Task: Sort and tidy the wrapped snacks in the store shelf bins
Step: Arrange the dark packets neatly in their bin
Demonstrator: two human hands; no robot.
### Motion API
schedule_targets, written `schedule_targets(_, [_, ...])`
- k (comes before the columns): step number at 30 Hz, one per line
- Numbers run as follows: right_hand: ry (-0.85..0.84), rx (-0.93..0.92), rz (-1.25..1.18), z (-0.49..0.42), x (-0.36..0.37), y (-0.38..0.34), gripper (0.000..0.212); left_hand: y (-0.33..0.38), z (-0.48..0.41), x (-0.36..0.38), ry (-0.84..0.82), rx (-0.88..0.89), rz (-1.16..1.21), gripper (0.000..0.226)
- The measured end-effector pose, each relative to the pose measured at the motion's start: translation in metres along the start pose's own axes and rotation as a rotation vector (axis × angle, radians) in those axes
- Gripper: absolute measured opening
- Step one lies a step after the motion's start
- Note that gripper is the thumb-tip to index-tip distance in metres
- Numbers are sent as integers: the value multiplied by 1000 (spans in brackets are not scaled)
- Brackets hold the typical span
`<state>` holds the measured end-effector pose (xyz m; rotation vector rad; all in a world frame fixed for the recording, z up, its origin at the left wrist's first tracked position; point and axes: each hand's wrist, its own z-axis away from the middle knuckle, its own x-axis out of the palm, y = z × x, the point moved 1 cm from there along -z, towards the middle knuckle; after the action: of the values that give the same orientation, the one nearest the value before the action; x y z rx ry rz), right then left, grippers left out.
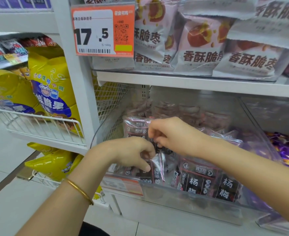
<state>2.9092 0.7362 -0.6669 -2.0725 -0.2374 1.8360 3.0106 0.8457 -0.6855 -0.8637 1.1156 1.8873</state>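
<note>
Clear plastic bin [191, 200] on the lower shelf holds the dark wrapped snacks [200, 182]. We note the left hand [133, 154] pinching one packet [157, 170] upright at the front left. The right hand [167, 133] pinches a second packet [157, 146] just behind, presumably to stand both in rows.

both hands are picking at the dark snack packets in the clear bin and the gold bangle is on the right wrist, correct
Not quite: the head view shows the gold bangle on the left wrist, not the right. The left hand and right hand do pinch dark snack packets in the clear bin.
</note>
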Motion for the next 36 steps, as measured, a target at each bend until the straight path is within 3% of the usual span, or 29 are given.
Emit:
schedule_targets(3, [-273,-1,130,-4,11,3,25,-5,9,-11,61,-48,-15,30])
schedule_targets(6, [-506,-14,316,-7,20,2,38,-7,15,-17,121,-117,-73,19])
schedule_targets(12, [-768,-63,651,-18,35,-4,77,-15,24,-29,305,-211,14,21])
schedule_targets(19, [-755,-96,754,-20,41,-6,67,-22,23,-24,270,-252,118,15])
schedule_targets(24, [-721,-132,729,-19,40,-5,61,-20,23,-23,339,-333,164,14])
schedule_targets(32, [-605,-165,536,-14,33,6,61,-12,14,-21,440,-458,-58,3])
schedule_targets(36, [-501,-145,439,-9,30,13,47,-16,25,-25,360,-343,97,32])
